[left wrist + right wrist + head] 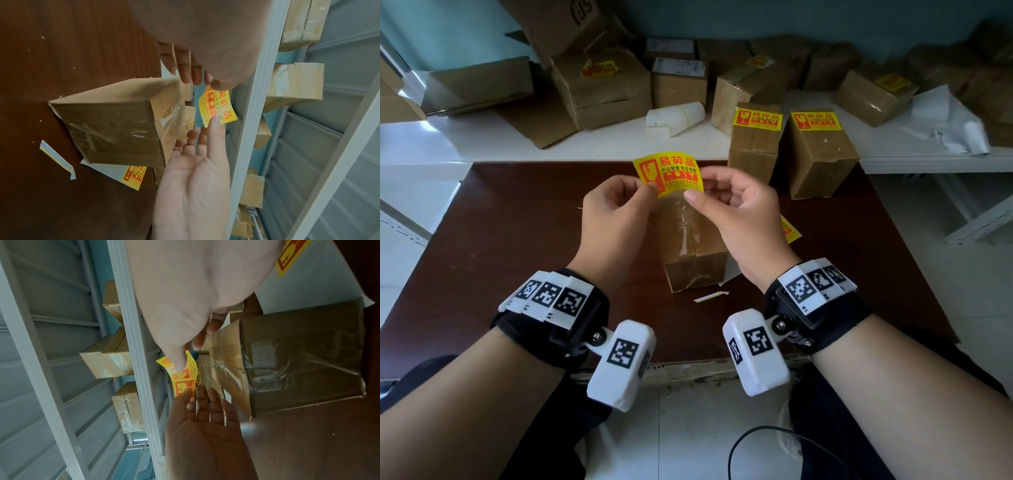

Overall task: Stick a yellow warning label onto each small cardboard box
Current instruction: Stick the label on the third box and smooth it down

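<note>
Both hands, left hand (616, 212) and right hand (736, 212), pinched one yellow label (669, 173) above an unlabeled box (691, 246); two boxes (787, 147) behind already wore labels.

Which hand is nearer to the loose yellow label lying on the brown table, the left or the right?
Right. The right hand is just beside the loose label, which peeks out past its wrist. The left hand is farther off, across the unlabelled box.

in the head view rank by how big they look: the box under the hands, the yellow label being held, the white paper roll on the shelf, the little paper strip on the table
1. box under the hands
2-3. held yellow label and white paper roll: look alike, and the roll is farther off, so unranked
4. paper strip
</note>
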The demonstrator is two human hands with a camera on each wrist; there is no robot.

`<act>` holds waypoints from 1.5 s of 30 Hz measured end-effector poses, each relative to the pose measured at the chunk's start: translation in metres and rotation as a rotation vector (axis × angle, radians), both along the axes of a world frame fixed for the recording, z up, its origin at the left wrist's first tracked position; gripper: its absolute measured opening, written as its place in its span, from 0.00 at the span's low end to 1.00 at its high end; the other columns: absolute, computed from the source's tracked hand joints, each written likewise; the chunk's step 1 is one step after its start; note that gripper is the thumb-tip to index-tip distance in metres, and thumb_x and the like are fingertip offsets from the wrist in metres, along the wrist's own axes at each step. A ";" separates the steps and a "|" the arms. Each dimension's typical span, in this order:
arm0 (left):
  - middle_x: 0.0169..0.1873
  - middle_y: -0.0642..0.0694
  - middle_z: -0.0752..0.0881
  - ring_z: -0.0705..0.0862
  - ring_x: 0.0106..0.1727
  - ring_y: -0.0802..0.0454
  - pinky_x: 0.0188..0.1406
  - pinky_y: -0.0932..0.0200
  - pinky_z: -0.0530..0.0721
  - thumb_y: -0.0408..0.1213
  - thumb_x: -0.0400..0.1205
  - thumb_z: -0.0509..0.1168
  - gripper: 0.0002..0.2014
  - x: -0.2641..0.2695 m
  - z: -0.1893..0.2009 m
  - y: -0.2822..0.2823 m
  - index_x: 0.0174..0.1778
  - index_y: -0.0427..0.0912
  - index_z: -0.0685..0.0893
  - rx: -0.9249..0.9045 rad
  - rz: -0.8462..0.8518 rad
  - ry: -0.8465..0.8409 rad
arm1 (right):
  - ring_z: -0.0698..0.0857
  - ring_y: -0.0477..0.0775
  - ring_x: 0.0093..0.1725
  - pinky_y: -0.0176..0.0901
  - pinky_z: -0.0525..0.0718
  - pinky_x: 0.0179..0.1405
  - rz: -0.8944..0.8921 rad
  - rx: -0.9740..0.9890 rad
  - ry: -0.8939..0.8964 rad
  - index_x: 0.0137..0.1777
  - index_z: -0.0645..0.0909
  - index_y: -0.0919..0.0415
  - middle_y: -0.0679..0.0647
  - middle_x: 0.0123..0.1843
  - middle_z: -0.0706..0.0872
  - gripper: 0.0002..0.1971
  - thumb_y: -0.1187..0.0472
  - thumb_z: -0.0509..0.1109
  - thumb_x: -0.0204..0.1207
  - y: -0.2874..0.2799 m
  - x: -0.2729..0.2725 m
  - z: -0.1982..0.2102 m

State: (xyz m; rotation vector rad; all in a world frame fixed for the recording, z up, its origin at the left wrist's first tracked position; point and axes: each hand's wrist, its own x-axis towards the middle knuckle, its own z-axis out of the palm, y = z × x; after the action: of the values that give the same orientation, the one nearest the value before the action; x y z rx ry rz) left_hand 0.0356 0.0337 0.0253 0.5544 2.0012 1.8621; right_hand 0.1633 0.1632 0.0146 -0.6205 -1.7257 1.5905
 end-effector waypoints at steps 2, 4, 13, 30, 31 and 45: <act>0.39 0.41 0.91 0.86 0.39 0.51 0.41 0.55 0.85 0.37 0.89 0.72 0.08 -0.001 0.000 0.000 0.46 0.38 0.90 -0.017 0.008 0.008 | 0.95 0.52 0.59 0.53 0.93 0.67 -0.031 -0.019 0.012 0.60 0.93 0.51 0.48 0.55 0.98 0.12 0.64 0.85 0.81 0.002 -0.001 -0.001; 0.38 0.43 0.91 0.87 0.38 0.54 0.39 0.60 0.85 0.36 0.90 0.71 0.09 -0.001 0.001 0.000 0.44 0.43 0.91 -0.032 0.006 0.006 | 0.95 0.52 0.60 0.54 0.93 0.68 -0.080 -0.049 0.021 0.59 0.93 0.49 0.49 0.55 0.98 0.10 0.64 0.84 0.82 0.006 -0.002 -0.003; 0.39 0.42 0.90 0.84 0.42 0.48 0.46 0.49 0.83 0.44 0.90 0.75 0.14 0.002 -0.001 -0.001 0.40 0.43 0.92 -0.055 -0.074 0.019 | 0.96 0.50 0.59 0.47 0.94 0.65 -0.163 -0.085 -0.044 0.55 0.93 0.47 0.51 0.54 0.98 0.08 0.60 0.85 0.81 0.021 -0.001 -0.002; 0.35 0.39 0.92 0.84 0.32 0.55 0.36 0.54 0.85 0.50 0.86 0.77 0.13 -0.009 -0.014 0.003 0.41 0.45 0.94 -0.196 -0.018 0.066 | 0.98 0.47 0.56 0.39 0.91 0.60 -0.177 -0.251 -0.079 0.75 0.86 0.59 0.55 0.52 0.98 0.27 0.63 0.89 0.77 0.023 -0.005 -0.011; 0.37 0.39 0.94 0.86 0.34 0.53 0.38 0.52 0.87 0.51 0.85 0.78 0.13 -0.010 -0.016 0.003 0.41 0.46 0.94 -0.197 -0.017 0.069 | 0.98 0.47 0.55 0.40 0.92 0.61 -0.183 -0.253 -0.081 0.75 0.86 0.59 0.54 0.52 0.98 0.27 0.63 0.89 0.76 0.022 -0.005 -0.012; 0.42 0.52 0.94 0.89 0.65 0.25 0.63 0.20 0.89 0.70 0.74 0.72 0.13 -0.009 -0.028 0.007 0.39 0.67 0.92 -0.256 0.007 0.146 | 0.98 0.49 0.55 0.60 0.93 0.69 -0.251 -0.157 -0.115 0.73 0.83 0.53 0.49 0.46 0.98 0.28 0.61 0.90 0.75 0.017 -0.008 -0.022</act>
State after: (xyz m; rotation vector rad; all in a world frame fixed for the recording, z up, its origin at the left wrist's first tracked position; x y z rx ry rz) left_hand 0.0264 0.0402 -0.0024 0.6235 2.2934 1.5742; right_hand 0.1551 0.1799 -0.0079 -0.9825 -1.5427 1.5452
